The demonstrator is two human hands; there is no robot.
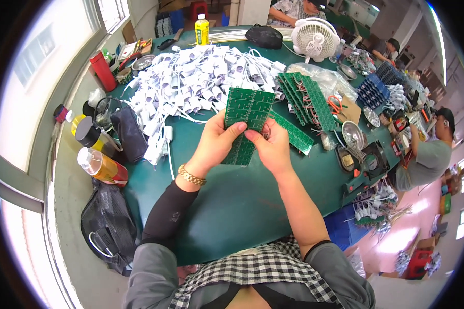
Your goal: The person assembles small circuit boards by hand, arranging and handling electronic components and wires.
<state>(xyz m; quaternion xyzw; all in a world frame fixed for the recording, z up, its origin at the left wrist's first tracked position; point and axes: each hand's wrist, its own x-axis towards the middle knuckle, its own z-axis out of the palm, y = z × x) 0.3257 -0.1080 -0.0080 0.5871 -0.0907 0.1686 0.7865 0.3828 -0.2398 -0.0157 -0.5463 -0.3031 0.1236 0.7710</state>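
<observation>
Checked cloth and grey sleeves fill the lower edge, the forearms reaching up over the dark green table (232, 206). Both hands grasp one green circuit board panel (246, 116), held tilted above the table's middle: the left hand (215, 144) pinches its lower left edge, thumb on the face, and the right hand (270, 147) grips the lower right, fingers curled behind. It looks thin, stiff and light, yet likely brittle along its scored lines, so holding by the bare edges seems safest. Just beyond it lies a loose strip of board (294, 135), then a stack of green boards with wires (307, 100). Farther back sprawls a heap of white lamp housings (191, 82). Small metal bowls (353, 135) stand to the right; what they hold is too small to tell. Left of the hands, bottles (100, 166) hold amber liquid
</observation>
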